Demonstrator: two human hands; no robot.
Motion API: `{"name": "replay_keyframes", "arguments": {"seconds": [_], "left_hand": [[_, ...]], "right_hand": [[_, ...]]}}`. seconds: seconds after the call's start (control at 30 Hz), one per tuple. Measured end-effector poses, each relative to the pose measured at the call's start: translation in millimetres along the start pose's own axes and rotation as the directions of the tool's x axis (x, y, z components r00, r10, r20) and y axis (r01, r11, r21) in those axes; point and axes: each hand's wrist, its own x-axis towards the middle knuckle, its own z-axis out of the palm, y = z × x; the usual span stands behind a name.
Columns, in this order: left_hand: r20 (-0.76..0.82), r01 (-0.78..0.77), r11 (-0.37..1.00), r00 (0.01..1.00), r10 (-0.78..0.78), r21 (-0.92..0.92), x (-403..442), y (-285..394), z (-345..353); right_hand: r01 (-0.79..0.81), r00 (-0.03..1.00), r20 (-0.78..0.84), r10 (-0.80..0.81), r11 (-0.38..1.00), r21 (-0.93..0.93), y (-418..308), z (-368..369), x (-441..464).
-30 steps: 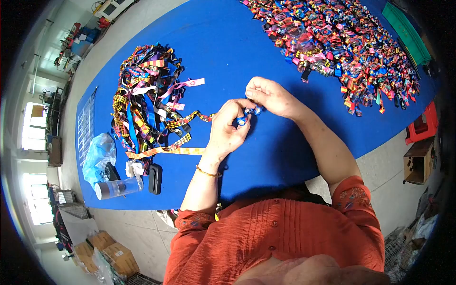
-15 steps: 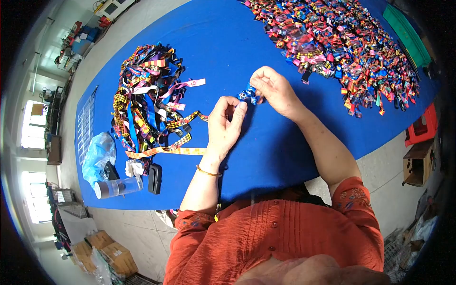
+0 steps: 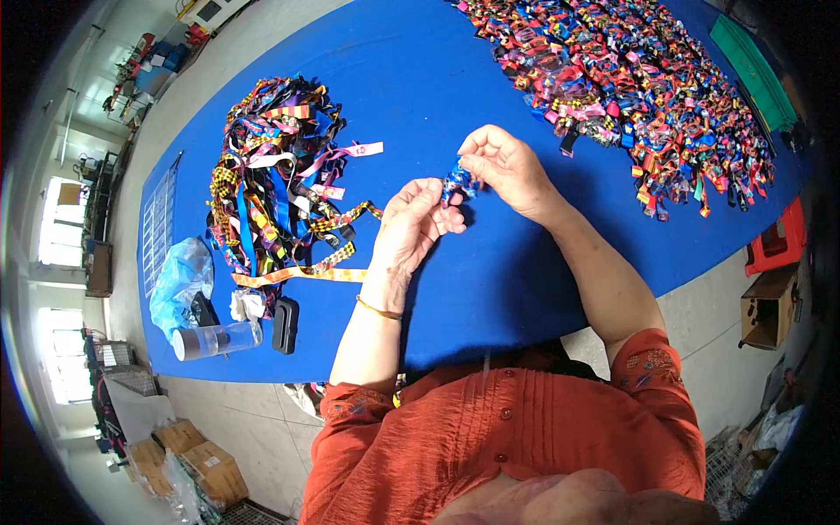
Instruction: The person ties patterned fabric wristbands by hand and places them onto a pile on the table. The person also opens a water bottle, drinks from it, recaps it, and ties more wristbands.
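Note:
A small bundle of blue patterned ribbon (image 3: 458, 179) is held above the blue tabletop between both hands. My right hand (image 3: 507, 171) is closed, pinching its upper end between thumb and fingertips. At its lower left side, my left hand (image 3: 411, 223) pinches with thumb and forefinger; the other fingers are loosely spread, palm turned up. Fingers partly hide the bundle, and its exact shape is too small to tell. Left of my left hand lies a heap of long colourful ribbon straps (image 3: 276, 184), some ends reaching toward my wrist.
A large spread of small looped ribbon pieces (image 3: 630, 96) covers the far right of the blue table (image 3: 394, 96). A green tray (image 3: 752, 70) stands at the right edge. Near the left edge lie a clear bottle (image 3: 219, 339), a black case (image 3: 285, 325) and a blue plastic bag (image 3: 184, 289).
My left hand has rolled palm upward, and its lower fingers have uncurled. My right hand stays nearly in place, still pinching the blue ribbon.

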Motion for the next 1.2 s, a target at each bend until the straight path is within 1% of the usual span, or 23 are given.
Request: {"name": "replay_keyframes", "arguments": {"seconds": [0.07,0.17,0.27,0.37,0.4,0.43,0.47,0.57,0.6,0.67,0.7,0.73,0.83,0.87,0.93,1.0,1.1,1.13,1.2], "left_hand": [[0.039,-0.073,0.997,0.996,0.074,-0.037,2,-3,-8],[0.003,-0.181,0.980,0.983,0.181,0.086,2,-2,-10],[-0.044,-0.232,0.966,0.970,0.238,0.116,-2,2,3],[-0.024,-0.345,0.882,0.928,0.372,0.323,-4,-1,7],[0.136,-0.478,0.725,0.867,0.479,0.496,-4,2,2],[0.311,-0.596,0.515,0.785,0.536,0.616,-3,8,-6],[0.489,-0.689,0.269,0.688,0.536,0.673,-2,11,-11],[0.513,-0.713,0.277,0.671,0.535,0.645,-9,18,12],[0.537,-0.730,0.238,0.648,0.540,0.641,-7,19,8],[0.229,-0.543,0.514,0.802,0.552,0.664,-10,9,10],[0.067,-0.438,0.639,0.853,0.518,0.632,-12,6,12],[0.064,-0.430,0.647,0.858,0.509,0.630,-9,7,10],[-0.062,-0.332,0.825,0.913,0.402,0.457,-3,5,5],[-0.044,-0.312,0.843,0.929,0.367,0.438,-2,5,1],[-0.059,-0.282,0.889,0.944,0.324,0.362,-3,3,6],[-0.086,-0.240,0.926,0.957,0.276,0.292,-2,-1,9],[-0.021,-0.202,0.923,0.975,0.221,0.326,-2,-3,5],[-0.060,-0.173,0.937,0.978,0.200,0.302,-3,-2,7],[-0.063,-0.160,0.939,0.980,0.188,0.304,-1,-3,2]], "right_hand": [[-0.008,1.000,0.020,0.008,1.000,-0.010,-2,0,-1],[-0.010,1.000,0.021,0.010,1.000,0.028,-2,1,-2],[-0.008,1.000,0.026,0.007,0.999,0.042,-4,0,-3],[0.001,1.000,0.028,-0.002,1.000,0.028,-8,1,-4],[0.024,0.999,0.041,-0.024,1.000,0.012,-7,1,-4],[0.047,0.997,0.054,-0.047,0.999,-0.003,-5,1,-4],[0.071,0.995,0.067,-0.069,0.997,-0.019,-4,0,-4],[0.157,0.985,0.075,-0.155,0.987,-0.019,-4,1,-4],[0.140,0.988,0.075,-0.139,0.990,-0.019,-4,0,-4],[0.106,0.991,0.079,-0.105,0.994,-0.016,-2,0,-4],[0.082,0.993,0.082,-0.082,0.997,0.003,-3,0,-4],[0.058,0.995,0.083,-0.059,0.998,0.021,-4,0,-4],[0.015,0.996,0.090,-0.021,0.998,0.062,-4,0,-3],[0.006,0.996,0.093,-0.013,0.997,0.073,-3,0,-3],[-0.010,0.996,0.087,0.002,0.996,0.092,-1,2,-3],[-0.019,0.996,0.089,0.010,0.995,0.098,1,3,-3],[-0.013,0.995,0.099,0.006,0.997,0.078,4,4,-3],[-0.004,0.995,0.098,-0.002,0.998,0.066,6,5,-4],[-0.014,0.993,0.118,0.008,0.999,0.053,6,4,-4]]}}
